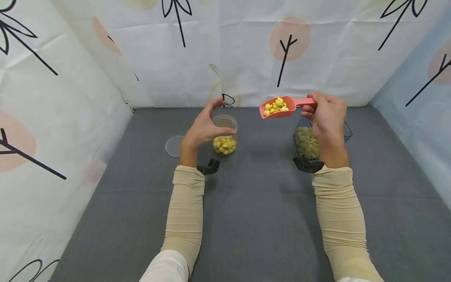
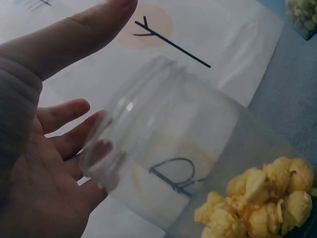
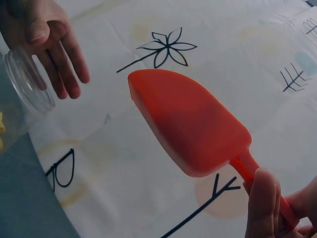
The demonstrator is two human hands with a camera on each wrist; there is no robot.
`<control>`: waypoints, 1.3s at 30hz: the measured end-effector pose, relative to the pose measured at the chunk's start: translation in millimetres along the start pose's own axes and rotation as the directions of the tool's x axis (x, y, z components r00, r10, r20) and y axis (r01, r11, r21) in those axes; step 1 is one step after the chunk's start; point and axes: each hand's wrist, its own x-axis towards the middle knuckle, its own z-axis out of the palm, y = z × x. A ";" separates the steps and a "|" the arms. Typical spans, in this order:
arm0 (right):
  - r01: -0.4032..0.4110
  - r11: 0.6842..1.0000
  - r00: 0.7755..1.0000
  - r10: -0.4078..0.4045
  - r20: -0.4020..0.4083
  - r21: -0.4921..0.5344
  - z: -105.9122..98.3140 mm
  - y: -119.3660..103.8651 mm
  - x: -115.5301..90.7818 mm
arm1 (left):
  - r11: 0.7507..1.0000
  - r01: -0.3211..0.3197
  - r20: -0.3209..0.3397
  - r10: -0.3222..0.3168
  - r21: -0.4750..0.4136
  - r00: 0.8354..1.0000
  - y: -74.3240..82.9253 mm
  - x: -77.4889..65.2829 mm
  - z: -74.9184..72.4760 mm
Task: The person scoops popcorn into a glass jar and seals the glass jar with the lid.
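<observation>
My right hand [image 1: 327, 113] grips the handle of a coral-red scoop [image 3: 190, 121], raised over the back of the table. Yellow popcorn [image 1: 276, 106] fills the scoop's bowl. My left hand [image 1: 204, 127] is at the upper part of a clear round jar [image 2: 163, 124], thumb and fingers spread apart. In the left wrist view the thumb stands off the jar, and the fingers show beside and behind its rim. The jar is uncovered and upright, with popcorn [image 1: 224, 145] in its bottom part. The scoop is to the right of the jar and higher than its mouth.
A clear box [image 1: 349, 133] with more popcorn [image 1: 305, 143] stands below my right hand, partly hidden by it. A round transparent lid [image 1: 173, 146] lies left of the jar. White patterned cloth [image 1: 246, 51] hangs behind the grey table [image 1: 260, 219].
</observation>
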 end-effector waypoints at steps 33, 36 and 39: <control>-0.048 0.992 0.994 0.059 0.089 -0.121 66.9 51.3 -9.3 | 0.979 0.035 0.163 -0.001 -0.201 0.987 -31.4 8.0 0.9; -0.031 0.988 0.994 0.046 0.098 -0.151 70.7 52.6 -10.5 | 0.980 0.049 0.162 -0.017 -0.195 0.987 -30.9 7.6 0.8; -0.010 0.980 0.994 0.032 0.103 -0.201 74.3 52.5 -12.1 | 0.981 0.060 0.158 -0.031 -0.185 0.987 -30.1 6.4 0.3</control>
